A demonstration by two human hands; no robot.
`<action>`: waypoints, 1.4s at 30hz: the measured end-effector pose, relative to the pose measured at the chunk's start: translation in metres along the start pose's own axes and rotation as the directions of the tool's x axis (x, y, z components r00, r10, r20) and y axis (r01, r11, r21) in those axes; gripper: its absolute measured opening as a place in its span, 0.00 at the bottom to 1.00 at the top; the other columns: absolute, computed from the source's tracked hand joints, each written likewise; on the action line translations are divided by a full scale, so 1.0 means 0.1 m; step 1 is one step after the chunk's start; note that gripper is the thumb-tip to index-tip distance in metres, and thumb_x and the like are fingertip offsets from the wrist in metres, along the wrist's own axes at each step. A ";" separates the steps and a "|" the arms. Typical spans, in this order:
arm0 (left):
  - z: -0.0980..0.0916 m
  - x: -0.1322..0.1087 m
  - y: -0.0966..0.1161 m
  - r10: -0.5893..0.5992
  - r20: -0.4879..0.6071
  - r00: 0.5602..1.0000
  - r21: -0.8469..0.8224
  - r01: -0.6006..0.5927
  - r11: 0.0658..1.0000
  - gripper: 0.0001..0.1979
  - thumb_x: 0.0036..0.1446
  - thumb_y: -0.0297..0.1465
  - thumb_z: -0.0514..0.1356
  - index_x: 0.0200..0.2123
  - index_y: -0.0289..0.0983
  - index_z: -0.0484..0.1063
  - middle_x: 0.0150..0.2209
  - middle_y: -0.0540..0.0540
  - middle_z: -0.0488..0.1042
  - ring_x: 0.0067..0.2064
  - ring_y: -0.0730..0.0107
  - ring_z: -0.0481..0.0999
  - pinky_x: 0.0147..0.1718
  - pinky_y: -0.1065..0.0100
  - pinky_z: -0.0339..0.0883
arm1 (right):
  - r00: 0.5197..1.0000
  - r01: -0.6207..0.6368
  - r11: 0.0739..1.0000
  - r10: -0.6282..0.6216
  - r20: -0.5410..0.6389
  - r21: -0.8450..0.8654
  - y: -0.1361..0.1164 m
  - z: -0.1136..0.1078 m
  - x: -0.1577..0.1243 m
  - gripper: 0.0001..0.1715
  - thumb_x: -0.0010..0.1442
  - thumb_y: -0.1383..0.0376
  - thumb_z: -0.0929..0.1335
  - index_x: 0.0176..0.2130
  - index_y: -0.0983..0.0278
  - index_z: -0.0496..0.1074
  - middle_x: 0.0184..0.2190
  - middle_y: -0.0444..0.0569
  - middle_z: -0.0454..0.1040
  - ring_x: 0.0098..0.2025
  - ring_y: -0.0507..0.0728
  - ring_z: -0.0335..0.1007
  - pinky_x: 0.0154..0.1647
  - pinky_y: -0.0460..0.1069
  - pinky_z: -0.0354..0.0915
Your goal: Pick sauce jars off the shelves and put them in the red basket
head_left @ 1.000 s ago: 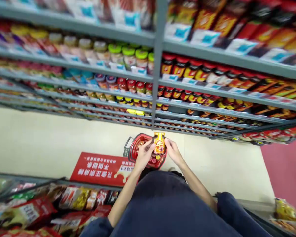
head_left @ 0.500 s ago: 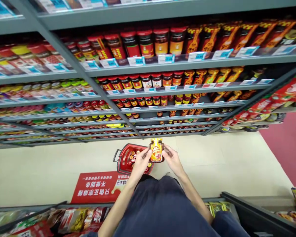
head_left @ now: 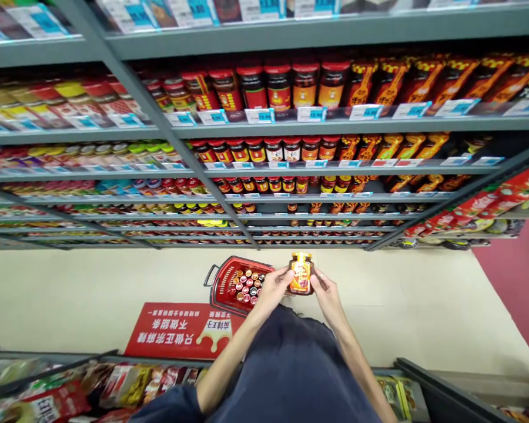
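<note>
Gleaming orange-labelled glass jar (head_left: 300, 274)

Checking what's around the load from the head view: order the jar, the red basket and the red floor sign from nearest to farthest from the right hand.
1. Labelled jar: held in the right hand, to its left.
2. Red shopping basket: further left, past the jar.
3. Red floor sign: farthest, on the floor at lower left.

The sauce jar (head_left: 300, 274) has turned (front label now angled differently).
</note>
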State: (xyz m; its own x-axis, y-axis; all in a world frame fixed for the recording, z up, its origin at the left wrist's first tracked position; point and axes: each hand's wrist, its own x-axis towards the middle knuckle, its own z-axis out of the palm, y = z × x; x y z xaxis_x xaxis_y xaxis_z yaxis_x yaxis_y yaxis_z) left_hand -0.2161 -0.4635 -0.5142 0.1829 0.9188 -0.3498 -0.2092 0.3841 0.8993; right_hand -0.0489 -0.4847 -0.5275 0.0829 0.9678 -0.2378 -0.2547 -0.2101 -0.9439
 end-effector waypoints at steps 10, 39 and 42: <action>-0.54 0.06 -0.05 -0.029 0.011 1.000 -0.107 0.030 0.994 0.39 0.52 0.53 0.70 0.57 0.29 0.76 0.43 0.37 0.84 0.31 0.66 0.82 0.22 0.71 0.76 | 0.999 0.033 0.991 -0.028 0.039 -0.131 0.02 0.48 0.06 0.35 0.59 0.48 0.75 0.59 0.61 0.76 0.54 0.53 0.81 0.56 0.64 0.77 0.60 0.60 0.72; 1.82 0.49 -0.24 0.010 -0.036 0.999 0.068 -0.008 0.998 0.35 0.54 0.50 0.70 0.56 0.30 0.78 0.39 0.39 0.84 0.28 0.70 0.77 0.21 0.73 0.73 | 0.999 0.039 0.998 -0.038 -0.020 0.053 -0.63 -1.76 0.30 0.35 0.58 0.47 0.75 0.58 0.62 0.76 0.45 0.52 0.84 0.48 0.60 0.80 0.51 0.54 0.75; 2.42 0.57 -0.12 0.059 -0.015 0.998 0.113 -0.057 0.992 0.34 0.56 0.50 0.69 0.57 0.30 0.77 0.40 0.38 0.84 0.29 0.70 0.77 0.22 0.73 0.74 | 0.997 0.064 0.997 -0.062 -0.038 0.049 -0.96 -2.27 0.36 0.34 0.57 0.47 0.75 0.55 0.63 0.76 0.41 0.51 0.84 0.44 0.60 0.81 0.48 0.53 0.75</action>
State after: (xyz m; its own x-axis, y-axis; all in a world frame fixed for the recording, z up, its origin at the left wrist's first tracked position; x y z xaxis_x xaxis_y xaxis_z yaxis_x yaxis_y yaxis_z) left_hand 0.0289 -0.4381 -0.4812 0.1557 0.9412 -0.2999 -0.1093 0.3181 0.9417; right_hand 0.1971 -0.4613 -0.4978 0.1355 0.9729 -0.1874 -0.2955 -0.1409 -0.9449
